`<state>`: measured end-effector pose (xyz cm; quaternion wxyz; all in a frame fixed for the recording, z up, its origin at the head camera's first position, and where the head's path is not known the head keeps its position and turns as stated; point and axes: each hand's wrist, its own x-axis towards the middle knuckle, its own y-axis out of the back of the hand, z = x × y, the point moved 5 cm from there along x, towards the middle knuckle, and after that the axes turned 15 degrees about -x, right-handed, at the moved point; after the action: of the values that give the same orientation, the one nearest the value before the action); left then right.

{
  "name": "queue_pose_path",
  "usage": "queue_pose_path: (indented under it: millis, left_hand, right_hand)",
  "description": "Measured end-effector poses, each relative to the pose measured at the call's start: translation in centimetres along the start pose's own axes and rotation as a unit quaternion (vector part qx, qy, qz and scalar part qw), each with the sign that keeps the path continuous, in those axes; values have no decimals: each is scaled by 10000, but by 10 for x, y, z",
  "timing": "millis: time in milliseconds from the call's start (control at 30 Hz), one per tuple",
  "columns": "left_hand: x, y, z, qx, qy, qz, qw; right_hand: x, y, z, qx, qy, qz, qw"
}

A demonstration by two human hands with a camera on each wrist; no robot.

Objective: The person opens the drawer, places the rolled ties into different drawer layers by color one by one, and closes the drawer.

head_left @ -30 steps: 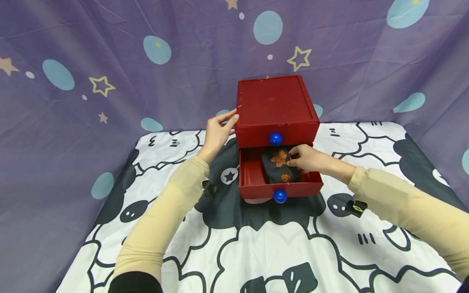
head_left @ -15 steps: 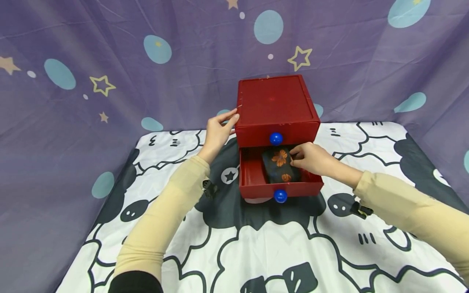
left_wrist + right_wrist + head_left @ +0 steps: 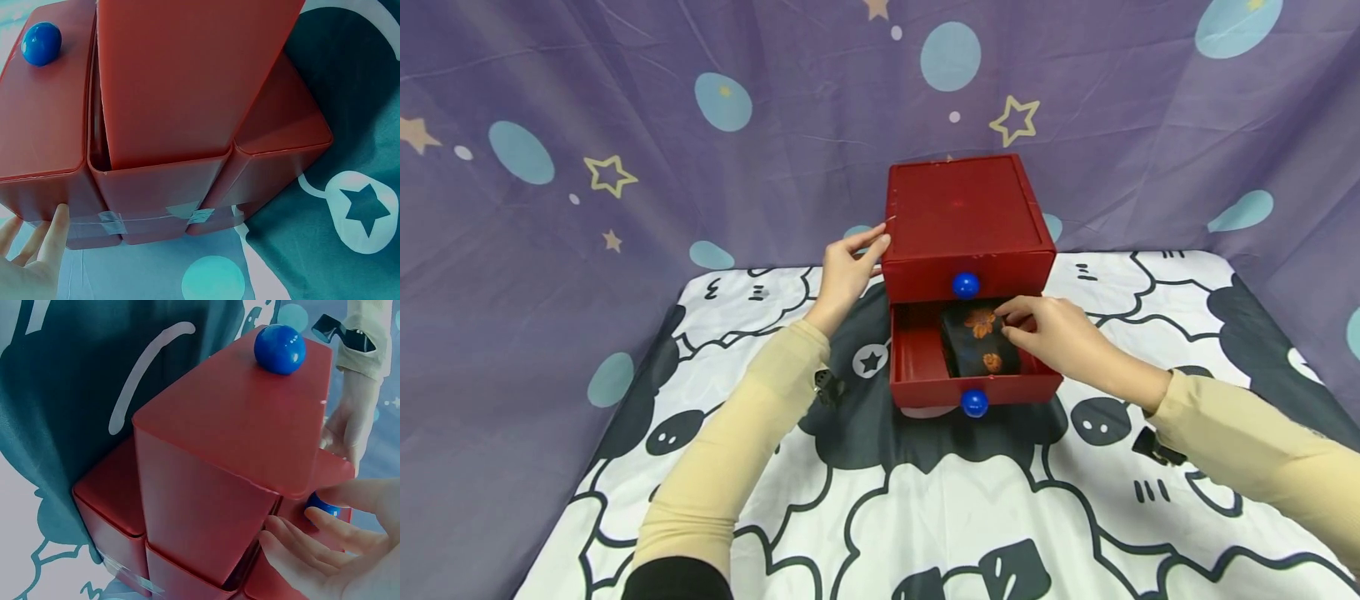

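While middle drawer (image 3: 925, 394) stands pulled out, dark flowered pouch (image 3: 967, 354) lies inside, right of drawer's centre, near front edge; long axis looks roughly front-to-back; right hand (image 3: 1054, 332) nearer, reaching over drawer's right edge, pouch mostly leftward of its fingertips; thumb and forefinger narrow, appear to pinch pouch's upper right part; left hand (image 3: 847, 268), farther off, fingers extended, touches left side of red cabinet (image 3: 957, 204); cabinet near far edge of patterned cloth (image 3: 917, 508).
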<state>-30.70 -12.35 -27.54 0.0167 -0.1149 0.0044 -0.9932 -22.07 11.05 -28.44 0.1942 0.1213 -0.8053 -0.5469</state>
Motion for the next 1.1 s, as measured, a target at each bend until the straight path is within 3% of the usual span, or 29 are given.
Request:
queue_pose_path:
  millis: [333, 533, 667, 867, 1100]
  left_hand:
    - [0, 0, 0, -2, -25, -10, 10000]
    - [0, 0, 0, -42, -13, 6, 10000]
    - [-1, 0, 1, -67, -1, -8, 10000]
    - [-1, 0, 1, -7, 51, -9, 10000]
    - [0, 1, 0, 14, 29, -1, 10000]
  right_hand:
    - [-18, 8, -8, 58, 159, 583, 9982]
    - [-32, 10, -15, -223, 653, 1272, 9895]
    - [-40, 9, -21, -305, 1066, 1663, 9798]
    - [-52, 6, -29, -460, 1813, 2233, 9566]
    - [-62, 2, -34, -582, 2342, 2670, 9330]
